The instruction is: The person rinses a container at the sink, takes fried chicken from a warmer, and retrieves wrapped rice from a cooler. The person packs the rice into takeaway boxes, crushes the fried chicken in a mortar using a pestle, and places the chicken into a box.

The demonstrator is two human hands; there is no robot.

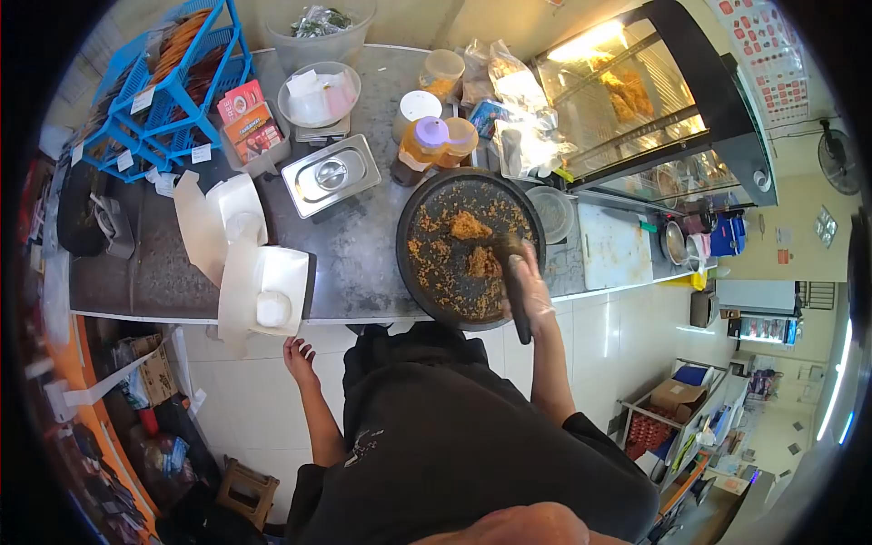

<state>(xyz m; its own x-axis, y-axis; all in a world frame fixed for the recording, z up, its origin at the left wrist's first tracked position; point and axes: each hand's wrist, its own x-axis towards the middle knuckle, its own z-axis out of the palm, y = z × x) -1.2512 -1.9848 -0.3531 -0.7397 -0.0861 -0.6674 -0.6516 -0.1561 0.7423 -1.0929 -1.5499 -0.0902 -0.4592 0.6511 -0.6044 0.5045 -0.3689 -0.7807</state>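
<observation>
My right hand [534, 289], in what looks like a clear plastic glove, grips a dark tool [520, 313] with a long handle. Motion blurs it, so I cannot tell its exact kind. Beneath is a wide, round black stone mortar [420, 295] strewn with golden crumbs. Two pieces of fried chicken [470, 226] lie in it, one partly covered by the tool. My left hand [299, 356] hangs just off the counter's front edge, its fingers apart and holding nothing. Closest to it stands an open white takeaway box [289, 289] with a white mound of rice [272, 309].
A second open box [238, 195] sits behind. Around the counter are a lidded steel container [331, 174], sauce bottles [425, 141], a blue rack [173, 91], a clear round lid [550, 213] and a white cutting board [616, 245]. A lit glass display cabinet [627, 100] fills the back right.
</observation>
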